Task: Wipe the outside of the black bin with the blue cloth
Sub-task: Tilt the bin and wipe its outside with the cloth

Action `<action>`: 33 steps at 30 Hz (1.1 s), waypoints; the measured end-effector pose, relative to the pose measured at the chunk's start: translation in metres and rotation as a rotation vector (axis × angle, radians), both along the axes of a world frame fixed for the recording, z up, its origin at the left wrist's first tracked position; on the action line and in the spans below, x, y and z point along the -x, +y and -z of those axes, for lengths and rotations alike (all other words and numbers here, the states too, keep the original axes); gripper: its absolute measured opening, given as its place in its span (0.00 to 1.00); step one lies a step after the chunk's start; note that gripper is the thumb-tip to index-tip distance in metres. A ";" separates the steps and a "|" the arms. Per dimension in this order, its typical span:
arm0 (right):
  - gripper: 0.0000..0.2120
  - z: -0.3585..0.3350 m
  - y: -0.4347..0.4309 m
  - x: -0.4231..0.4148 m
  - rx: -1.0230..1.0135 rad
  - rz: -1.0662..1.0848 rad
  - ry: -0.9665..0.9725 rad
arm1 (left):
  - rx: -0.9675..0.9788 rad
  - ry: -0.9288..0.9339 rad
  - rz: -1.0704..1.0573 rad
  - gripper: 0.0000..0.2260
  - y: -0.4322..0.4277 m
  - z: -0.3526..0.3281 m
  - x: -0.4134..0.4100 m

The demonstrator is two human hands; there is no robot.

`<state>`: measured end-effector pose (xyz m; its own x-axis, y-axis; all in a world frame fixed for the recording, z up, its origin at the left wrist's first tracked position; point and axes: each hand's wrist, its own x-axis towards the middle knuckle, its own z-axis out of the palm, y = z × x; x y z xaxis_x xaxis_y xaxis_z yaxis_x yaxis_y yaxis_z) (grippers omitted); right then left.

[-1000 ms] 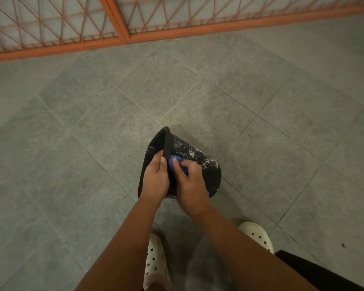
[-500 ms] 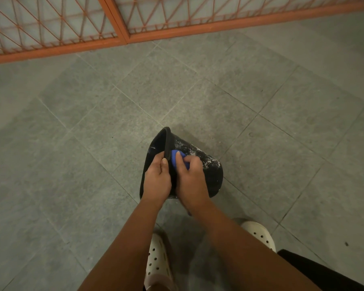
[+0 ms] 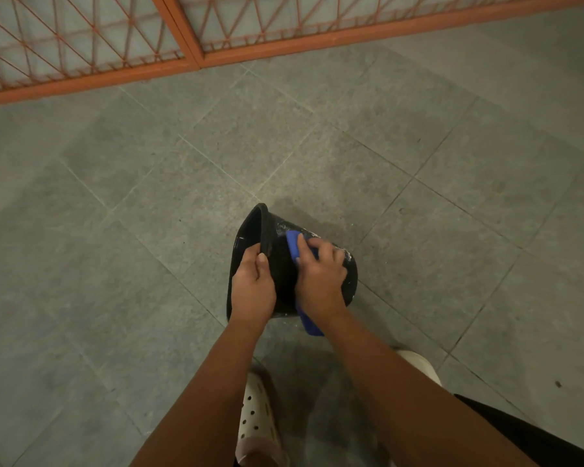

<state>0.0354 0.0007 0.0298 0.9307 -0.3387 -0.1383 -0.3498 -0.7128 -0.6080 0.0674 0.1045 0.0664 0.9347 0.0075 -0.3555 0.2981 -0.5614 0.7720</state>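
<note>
The black bin point(image 3: 280, 264) is tipped on its side above the floor, its mouth facing left and its base to the right. White smears speckle its upper side. My left hand point(image 3: 253, 288) grips the rim, thumb on the outside. My right hand point(image 3: 321, 278) presses the blue cloth point(image 3: 293, 242) flat against the bin's outer wall. A tail of the cloth hangs out below my right wrist. The part of the cloth under my palm is hidden.
Grey floor tiles point(image 3: 149, 230) stretch all around. An orange metal grille point(image 3: 189, 38) runs along the far edge. My two white perforated shoes point(image 3: 257, 423) stand just below the bin.
My right hand has slid the cloth to the right along the bin's wall, away from the rim. A cloth tail now shows under the wrist. The left hand keeps its hold.
</note>
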 end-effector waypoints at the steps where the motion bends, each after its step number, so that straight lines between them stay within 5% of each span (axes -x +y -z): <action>1: 0.22 0.002 -0.005 0.003 -0.027 0.049 0.041 | -0.018 -0.003 0.000 0.13 -0.001 0.001 0.001; 7: 0.21 -0.007 0.014 0.017 -0.219 0.043 -0.146 | -0.024 -0.011 0.009 0.13 0.004 0.003 -0.005; 14: 0.22 0.000 0.000 0.002 -0.061 0.072 0.107 | -0.077 -0.018 -0.005 0.11 -0.004 0.001 0.000; 20: 0.25 -0.006 0.014 0.012 -0.154 -0.046 -0.102 | -0.090 -0.036 0.004 0.11 0.003 -0.002 -0.002; 27: 0.25 0.007 -0.007 0.007 -0.061 0.099 0.210 | -0.173 -0.043 0.022 0.12 -0.002 0.000 0.003; 33: 0.26 -0.005 0.005 0.005 -0.263 -0.002 -0.002 | -0.153 -0.051 0.058 0.13 0.001 -0.003 -0.002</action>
